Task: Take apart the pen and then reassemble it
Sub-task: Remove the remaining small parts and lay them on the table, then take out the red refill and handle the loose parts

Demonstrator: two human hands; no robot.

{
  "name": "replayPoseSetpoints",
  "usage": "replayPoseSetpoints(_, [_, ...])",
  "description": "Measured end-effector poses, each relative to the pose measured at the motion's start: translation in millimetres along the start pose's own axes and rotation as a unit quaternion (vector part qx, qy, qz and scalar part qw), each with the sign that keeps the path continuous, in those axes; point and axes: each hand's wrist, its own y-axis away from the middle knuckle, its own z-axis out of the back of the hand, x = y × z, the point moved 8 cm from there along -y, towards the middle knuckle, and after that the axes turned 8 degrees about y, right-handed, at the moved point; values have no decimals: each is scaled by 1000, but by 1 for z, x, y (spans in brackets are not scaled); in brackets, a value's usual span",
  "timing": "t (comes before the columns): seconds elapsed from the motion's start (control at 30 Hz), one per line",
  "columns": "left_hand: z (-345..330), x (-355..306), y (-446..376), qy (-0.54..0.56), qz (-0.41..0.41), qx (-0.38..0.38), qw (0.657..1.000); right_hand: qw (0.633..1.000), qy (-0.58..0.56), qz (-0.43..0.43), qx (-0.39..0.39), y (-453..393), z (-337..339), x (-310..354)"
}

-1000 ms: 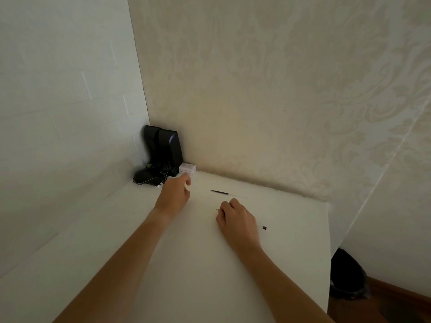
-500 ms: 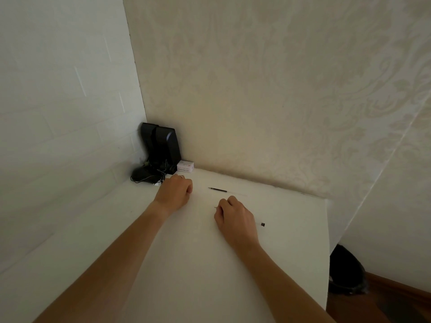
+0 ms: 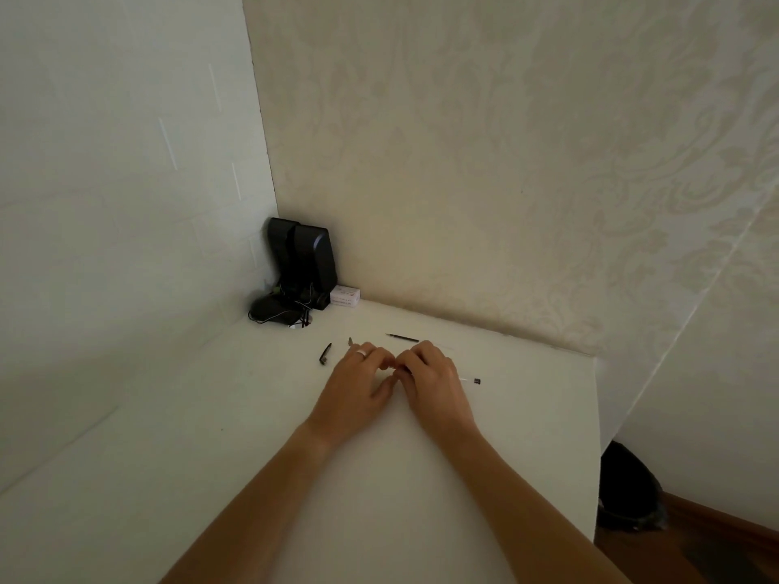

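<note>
The pen lies in pieces on the white table [image 3: 210,478]. My left hand [image 3: 358,385] and my right hand [image 3: 430,381] meet fingertip to fingertip and pinch a thin clear pen barrel [image 3: 468,378], whose dark end cap sticks out to the right of my right hand. A black pen cap [image 3: 325,354] lies left of my left hand. Just beyond the left fingers sits a small dark tip piece [image 3: 350,341]. The thin dark refill [image 3: 402,338] lies past both hands, near the wall.
Black speakers [image 3: 305,259] with tangled cables [image 3: 282,314] fill the back left corner, a small white box [image 3: 345,296] beside them. Walls close the left and far sides. The table's right edge drops off to a dark bin [image 3: 628,491] on the floor.
My left hand has left the back corner and moved right to join my right hand. The cap and tip piece now lie uncovered on the table. The camera has tilted slightly.
</note>
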Motion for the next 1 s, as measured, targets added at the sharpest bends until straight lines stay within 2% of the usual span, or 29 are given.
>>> replayPoseSetpoints(0.2, [4,5,6,54,28,-36,998,1000,10,-1,-7,1,5,-1])
replayPoseSetpoints(0.47, [18,12,7,63,57,-94,992,999,-1,-22,-29,4,10,-3])
replayPoseSetpoints(0.57, [19,16,7,85,73,-92,989,999,14,-17,-28,4,11,-1])
replayPoseSetpoints(0.77, [16,-11,5,42,-20,-57,997,999,25,1,-26,5,10,1])
replayPoseSetpoints(0.87, [26,-2,5,-9,6,-105,994,999,43,-6,-29,6,6,-2])
replayPoseSetpoints(1.0, [48,16,11,-74,76,-190,976,993,75,-65,-61,6,8,-13])
